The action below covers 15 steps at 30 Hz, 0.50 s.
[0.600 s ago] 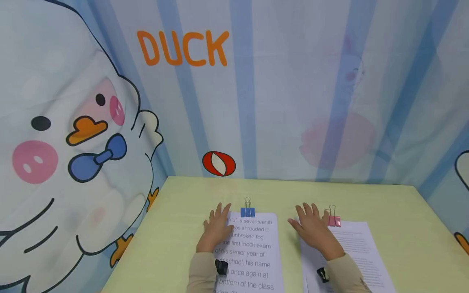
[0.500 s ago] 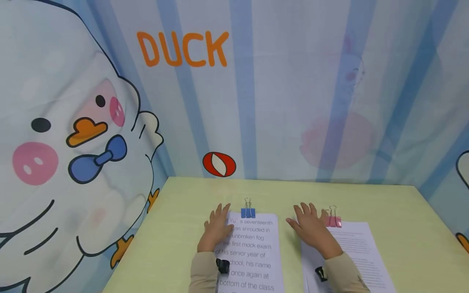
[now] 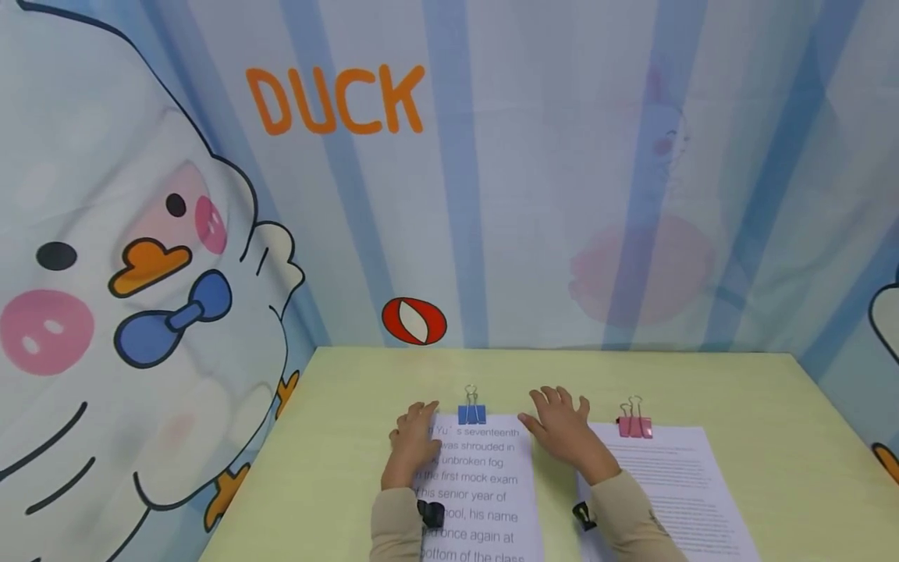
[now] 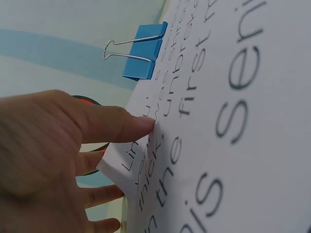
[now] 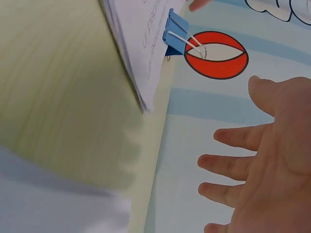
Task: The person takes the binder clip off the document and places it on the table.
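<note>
A printed paper stack point(image 3: 477, 484) in large type lies on the table, with a blue binder clip point(image 3: 471, 414) at its top edge. My left hand point(image 3: 412, 446) is at its upper left corner. The left wrist view shows the thumb point(image 4: 138, 127) on the top sheet and the index fingertip hidden behind the corner, so the hand pinches the stack there. My right hand point(image 3: 562, 425) holds nothing, fingers spread, above the table near the stack's upper right corner. In the right wrist view its fingers point(image 5: 228, 167) are apart from the paper.
A second paper stack point(image 3: 674, 484) in small type lies to the right, with a pink binder clip point(image 3: 635, 426) at its top. The yellow table point(image 3: 316, 468) ends at a striped cloth backdrop point(image 3: 520, 195) with a printed duck. Strip of table shows between the stacks.
My right hand has moved left, from over the second stack towards the large-type stack. My left hand stays at its corner, fingers bending more. The head view has shifted slightly.
</note>
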Motion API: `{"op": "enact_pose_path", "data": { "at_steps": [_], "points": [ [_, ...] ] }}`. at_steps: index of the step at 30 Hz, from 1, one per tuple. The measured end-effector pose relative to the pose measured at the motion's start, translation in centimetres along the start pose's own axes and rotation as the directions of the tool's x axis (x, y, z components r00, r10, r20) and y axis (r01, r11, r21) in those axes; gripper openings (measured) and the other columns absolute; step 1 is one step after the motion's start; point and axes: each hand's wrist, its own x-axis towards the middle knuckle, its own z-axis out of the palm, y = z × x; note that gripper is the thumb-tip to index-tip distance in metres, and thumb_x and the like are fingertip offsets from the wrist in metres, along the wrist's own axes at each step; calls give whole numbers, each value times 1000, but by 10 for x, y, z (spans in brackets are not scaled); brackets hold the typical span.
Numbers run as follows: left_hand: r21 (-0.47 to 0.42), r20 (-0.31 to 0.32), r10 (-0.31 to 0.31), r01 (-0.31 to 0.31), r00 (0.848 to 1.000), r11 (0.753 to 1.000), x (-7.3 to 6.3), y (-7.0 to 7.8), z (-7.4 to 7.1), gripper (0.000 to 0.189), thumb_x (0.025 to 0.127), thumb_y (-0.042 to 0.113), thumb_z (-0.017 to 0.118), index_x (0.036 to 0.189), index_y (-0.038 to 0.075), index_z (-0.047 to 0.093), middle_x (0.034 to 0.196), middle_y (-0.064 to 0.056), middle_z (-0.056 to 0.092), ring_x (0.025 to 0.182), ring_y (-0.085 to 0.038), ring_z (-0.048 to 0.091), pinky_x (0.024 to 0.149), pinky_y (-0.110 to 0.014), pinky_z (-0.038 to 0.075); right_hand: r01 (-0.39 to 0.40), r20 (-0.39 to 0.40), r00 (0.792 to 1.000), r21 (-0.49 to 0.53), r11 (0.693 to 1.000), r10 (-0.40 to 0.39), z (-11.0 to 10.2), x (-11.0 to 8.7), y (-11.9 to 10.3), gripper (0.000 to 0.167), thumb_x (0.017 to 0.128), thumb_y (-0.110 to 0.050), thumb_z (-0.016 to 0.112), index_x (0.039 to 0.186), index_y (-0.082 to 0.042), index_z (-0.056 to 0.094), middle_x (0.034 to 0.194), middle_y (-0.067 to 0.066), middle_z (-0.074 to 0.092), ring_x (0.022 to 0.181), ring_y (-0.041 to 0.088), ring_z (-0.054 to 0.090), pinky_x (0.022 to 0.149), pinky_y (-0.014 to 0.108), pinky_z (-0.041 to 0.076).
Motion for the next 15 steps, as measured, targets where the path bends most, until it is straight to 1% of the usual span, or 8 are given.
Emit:
{"op": "enact_pose_path", "data": {
  "at_steps": [3,6,9,15],
  "points": [
    [21,-1,8,-8,1000,1000,-1,-3,0,62,83,-1,76,142,5,56,151,-21,42,137,-49,36,107,-68,28,4,14,1000,21,1000,-5,3,6,-4,50,105,-29,53,139,6,51,142,30,47,136,52,35,104,79,15],
    [39,15,25,-25,1000,999,0,-6,0,60,84,1,76,141,3,57,150,-21,43,137,-48,35,107,-68,27,9,21,1000,29,1000,-10,5,13,-7,50,105,-30,54,139,6,51,142,30,48,136,51,36,105,78,15],
    [33,35,38,-39,999,999,0,-8,-1,59,85,1,75,141,1,57,149,-20,45,137,-47,35,108,-68,26,15,39,999,36,999,-17,6,20,-8,50,105,-30,54,140,5,52,142,29,49,136,50,37,104,78,15],
    [14,45,52,-53,998,999,2,-7,-2,60,83,2,75,140,2,57,143,-20,51,135,-46,37,108,-67,26,28,42,999,104,994,-32,16,32,-9,48,104,-30,55,139,3,54,140,25,53,134,47,42,105,75,18]
  ]
}}
